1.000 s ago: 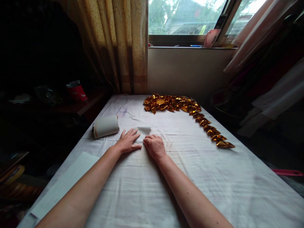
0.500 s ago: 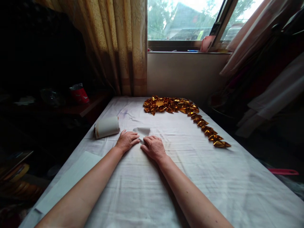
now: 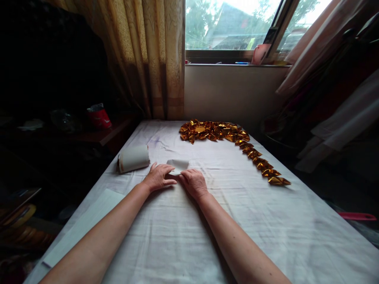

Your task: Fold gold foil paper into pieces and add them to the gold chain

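A small pale grey sheet of paper lies at the middle of the cloth-covered table, its near edge slightly raised. At its right near corner, my right hand is closed in a pinch on the paper. My left hand is by the paper's left side, fingers stretched out and thumb spread apart from them; whether its fingertips touch the paper cannot be made out. A curved stack of grey-white paper rests just beyond and left of my left hand.
Shiny gold folded-foil pieces are heaped at the table's far edge, and a row of them runs down the right side. A flat pale sheet lies under my left forearm. A red container stands on a dark side surface.
My left thumb has spread away from the fingers. My right fingers have drawn together on the paper, and its near edge now shows lifted between the hands.
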`<move>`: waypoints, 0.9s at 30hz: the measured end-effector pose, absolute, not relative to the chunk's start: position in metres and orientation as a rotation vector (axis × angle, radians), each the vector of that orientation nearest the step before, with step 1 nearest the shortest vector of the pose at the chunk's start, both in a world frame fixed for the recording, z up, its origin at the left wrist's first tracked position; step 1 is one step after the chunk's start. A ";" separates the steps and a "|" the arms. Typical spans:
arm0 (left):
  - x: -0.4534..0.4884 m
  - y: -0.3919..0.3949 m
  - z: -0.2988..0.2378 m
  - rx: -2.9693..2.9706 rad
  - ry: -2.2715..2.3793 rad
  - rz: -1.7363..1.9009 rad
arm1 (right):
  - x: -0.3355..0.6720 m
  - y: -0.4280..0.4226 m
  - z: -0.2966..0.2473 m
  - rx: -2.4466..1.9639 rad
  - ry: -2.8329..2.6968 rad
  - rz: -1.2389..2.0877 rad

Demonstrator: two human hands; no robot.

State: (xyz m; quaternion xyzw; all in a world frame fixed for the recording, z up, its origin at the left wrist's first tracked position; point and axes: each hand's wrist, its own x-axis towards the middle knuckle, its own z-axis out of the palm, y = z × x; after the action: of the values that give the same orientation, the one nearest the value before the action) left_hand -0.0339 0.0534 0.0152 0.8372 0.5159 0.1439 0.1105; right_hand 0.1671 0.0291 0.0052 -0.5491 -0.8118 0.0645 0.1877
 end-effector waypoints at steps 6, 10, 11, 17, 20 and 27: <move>-0.031 0.027 0.019 2.499 1.352 0.644 | 0.192 0.010 0.005 -1.424 -2.263 0.295; -0.017 0.013 0.026 2.384 1.347 0.591 | 0.208 -0.005 0.008 -1.238 -2.210 0.509; -0.013 0.010 0.028 2.359 1.368 0.573 | 0.211 -0.008 0.009 -1.240 -2.212 0.547; 0.001 0.009 0.040 2.273 1.519 0.405 | 0.213 -0.006 0.009 -1.402 -2.097 0.536; 0.008 0.024 0.045 2.277 1.594 0.304 | 0.210 0.005 0.007 -1.554 -2.032 0.385; 0.021 0.066 0.044 2.296 1.701 0.169 | 0.203 0.026 0.005 -1.723 -2.065 0.250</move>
State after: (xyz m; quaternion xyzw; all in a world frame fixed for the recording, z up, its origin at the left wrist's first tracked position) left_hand 0.0213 0.0660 0.0443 0.7943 0.5884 0.0586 0.1394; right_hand 0.2032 0.0264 0.0049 -0.6226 -0.7460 0.0903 0.2184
